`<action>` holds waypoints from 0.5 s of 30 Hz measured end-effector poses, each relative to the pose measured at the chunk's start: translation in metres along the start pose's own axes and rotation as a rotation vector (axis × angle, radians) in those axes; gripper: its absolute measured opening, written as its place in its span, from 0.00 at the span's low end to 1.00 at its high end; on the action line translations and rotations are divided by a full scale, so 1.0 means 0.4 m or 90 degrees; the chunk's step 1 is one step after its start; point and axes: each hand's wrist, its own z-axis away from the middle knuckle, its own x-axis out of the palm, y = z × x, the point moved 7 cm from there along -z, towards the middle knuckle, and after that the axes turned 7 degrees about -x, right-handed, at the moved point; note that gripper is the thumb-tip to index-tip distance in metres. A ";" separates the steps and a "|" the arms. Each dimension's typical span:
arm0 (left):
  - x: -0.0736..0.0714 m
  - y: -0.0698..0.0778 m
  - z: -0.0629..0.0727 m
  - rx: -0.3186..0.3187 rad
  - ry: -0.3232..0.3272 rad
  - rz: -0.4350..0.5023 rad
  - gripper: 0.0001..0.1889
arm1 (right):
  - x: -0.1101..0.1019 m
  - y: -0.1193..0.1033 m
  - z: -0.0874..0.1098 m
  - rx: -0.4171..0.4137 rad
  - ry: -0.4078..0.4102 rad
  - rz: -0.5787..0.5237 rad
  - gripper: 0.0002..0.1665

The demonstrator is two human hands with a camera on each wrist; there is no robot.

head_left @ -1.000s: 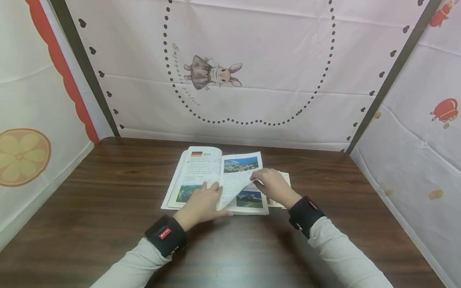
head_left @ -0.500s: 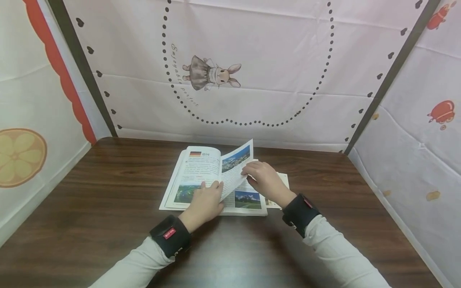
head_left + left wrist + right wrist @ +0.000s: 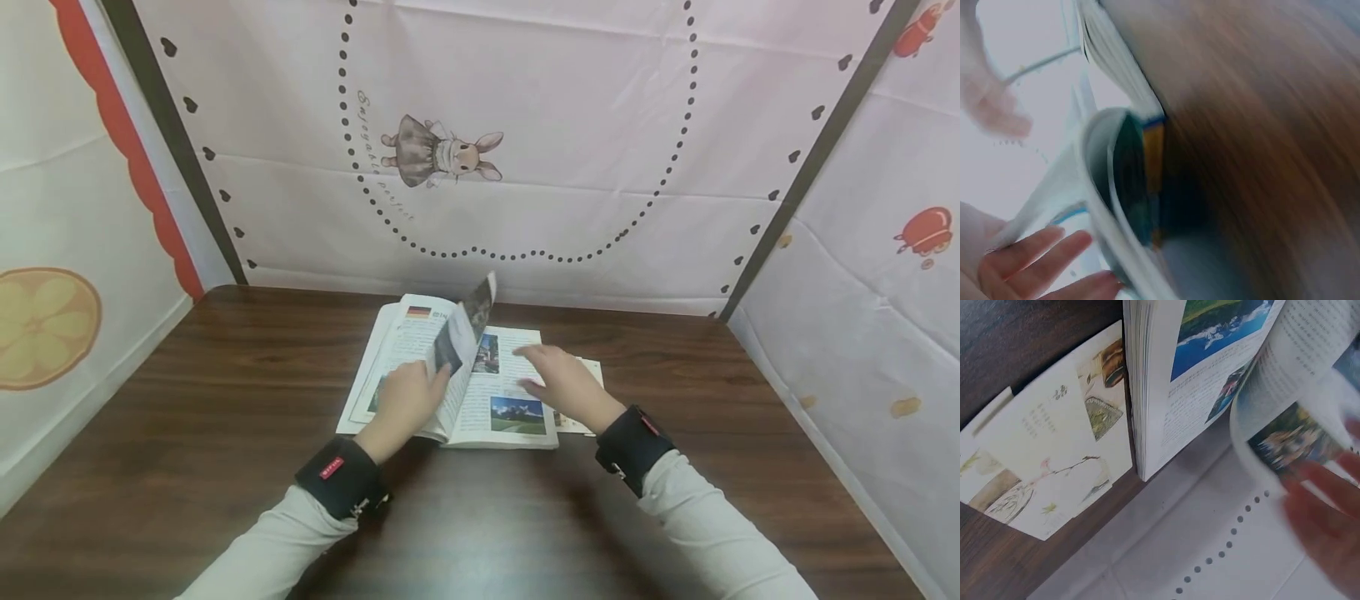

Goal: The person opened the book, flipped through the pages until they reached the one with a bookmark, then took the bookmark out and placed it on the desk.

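Note:
An open book (image 3: pixel 510 383) lies on the table, with one page (image 3: pixel 453 337) standing up and curling leftward near its middle. My left hand (image 3: pixel 408 398) holds this page low down, the thumb on its right side and the fingers partly hidden behind it. In the left wrist view the left fingers (image 3: pixel 1054 262) lie against the paper. Over the book's right-hand page, my right hand (image 3: pixel 562 383) hovers with thumb and fingers apart and nothing between them. In the right wrist view the right hand (image 3: pixel 1322 512) is blurred close to the curling page.
Printed cards (image 3: pixel 1044 444) with plant and food pictures lie beside the book's right edge, partly under it in the head view. The brown wooden table (image 3: pixel 247 383) reaches back to a patterned cloth wall (image 3: pixel 562 150), with cloth at both sides.
The lifted page has swung from right to left. My right hand has let go of it, while my left hand has moved up from the lower gutter and taken hold of the page.

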 end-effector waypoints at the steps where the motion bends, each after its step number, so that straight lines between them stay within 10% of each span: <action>1: -0.012 -0.012 -0.003 -0.003 0.021 0.021 0.23 | 0.018 0.009 0.004 0.020 -0.062 -0.003 0.30; 5: -0.031 -0.053 -0.009 0.010 0.056 0.082 0.20 | 0.085 0.034 0.028 0.063 -0.239 -0.017 0.43; 10: -0.020 -0.070 -0.013 0.043 0.040 0.033 0.48 | 0.129 0.042 0.039 0.065 -0.312 -0.029 0.50; 15: 0.015 -0.009 0.018 0.237 -0.020 -0.157 0.45 | 0.143 0.044 0.036 0.057 -0.346 -0.032 0.50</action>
